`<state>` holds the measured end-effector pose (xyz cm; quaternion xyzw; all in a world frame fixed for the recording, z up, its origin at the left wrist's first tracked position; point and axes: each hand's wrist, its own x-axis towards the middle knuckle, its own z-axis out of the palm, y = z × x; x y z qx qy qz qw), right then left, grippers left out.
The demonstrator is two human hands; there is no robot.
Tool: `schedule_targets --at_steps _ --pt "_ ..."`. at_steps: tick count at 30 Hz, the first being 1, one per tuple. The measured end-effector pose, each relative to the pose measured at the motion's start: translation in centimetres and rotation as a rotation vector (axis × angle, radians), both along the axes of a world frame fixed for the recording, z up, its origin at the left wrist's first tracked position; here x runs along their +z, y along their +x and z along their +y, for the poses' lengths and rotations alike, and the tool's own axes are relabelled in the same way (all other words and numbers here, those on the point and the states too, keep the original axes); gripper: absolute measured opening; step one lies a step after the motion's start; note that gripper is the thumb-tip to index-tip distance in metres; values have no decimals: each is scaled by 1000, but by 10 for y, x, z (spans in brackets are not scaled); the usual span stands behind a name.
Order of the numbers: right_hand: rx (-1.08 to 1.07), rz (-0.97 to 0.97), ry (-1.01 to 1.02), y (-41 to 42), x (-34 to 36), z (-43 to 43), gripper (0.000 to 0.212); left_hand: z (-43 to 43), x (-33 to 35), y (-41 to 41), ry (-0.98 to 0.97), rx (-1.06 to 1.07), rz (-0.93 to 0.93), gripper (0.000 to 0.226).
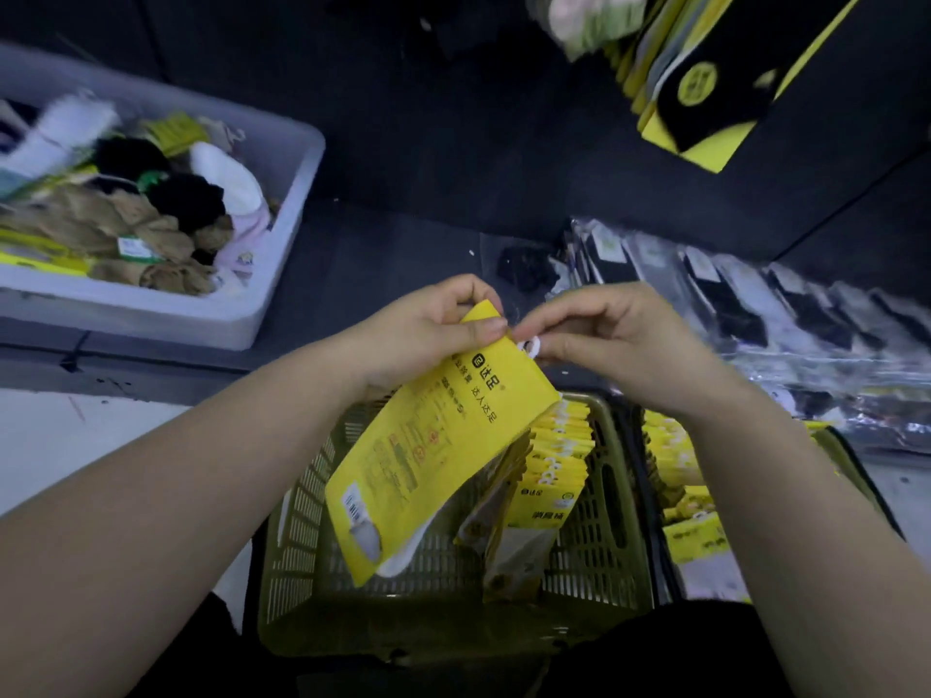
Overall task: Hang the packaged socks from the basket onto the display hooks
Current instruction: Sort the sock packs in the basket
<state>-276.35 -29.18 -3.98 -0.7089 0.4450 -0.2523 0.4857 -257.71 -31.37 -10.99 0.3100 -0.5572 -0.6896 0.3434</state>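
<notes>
**Two hands on one yellow sock pack**

My left hand (pixel 428 335) is held up in front of me. Its thumb lies on the front of the yellow sock pack (pixel 433 455), near the top. The fingers curl behind, so I pinch the pack tight. My right hand (pixel 604 340) is just beside it. Its fingertips pinch the little white hook (pixel 531 346) at the top of the pack.

The pack hangs down at a slant. Its low end is over the green basket (pixel 443 612), and a bit of white sock shows there.

I hold one pack. I see two baskets: the green one, and a second basket (pixel 856 471) touching it on my right. Both hold rows of yellow packs standing up, too many and too blurry to count.

One grey bin (pixel 282 234) sits far to my left, full of loose black, white, tan and pink socks. A row of clear packs (pixel 755 304) with dark socks lies on my right. A bunch of yellow and black packs (pixel 705 88) hangs up high on the right.

The ground and wall are dark grey. A white patch (pixel 75 435) shows below the bin.
</notes>
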Motion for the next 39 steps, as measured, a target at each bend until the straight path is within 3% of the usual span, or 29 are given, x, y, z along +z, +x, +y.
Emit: schedule_targets --at_steps 3,5,8,13,16,21,26,29,33,39 --pt "35 98 -128 -7 24 -4 11 -3 18 -9 7 -71 38 14" --pt "15 129 -193 -11 35 -5 13 -7 29 -17 -95 -43 -57 11" --pt "-113 141 -264 -19 49 -11 13 -13 51 -26 -253 54 -189 26" --pt "-320 131 -351 -36 75 -19 21 -13 89 -32 -309 45 -122 36" --pt "-422 31 -367 -42 88 -23 17 -17 106 -47 -504 132 -171 12" --pt "-602 -226 -430 -57 117 -34 14 -41 146 -85 -542 251 -39 23" --pt "-827 -329 -581 -91 172 -74 12 -68 188 -111 -565 256 -14 37" --pt "-919 -314 -570 -114 192 -111 15 -86 199 -113 -582 298 -128 41" --pt "-979 -368 -510 -129 202 -157 12 -101 199 -115 -593 303 -224 27" --pt "-864 -385 -418 -123 216 -202 16 -117 186 -123 -567 312 -297 21"
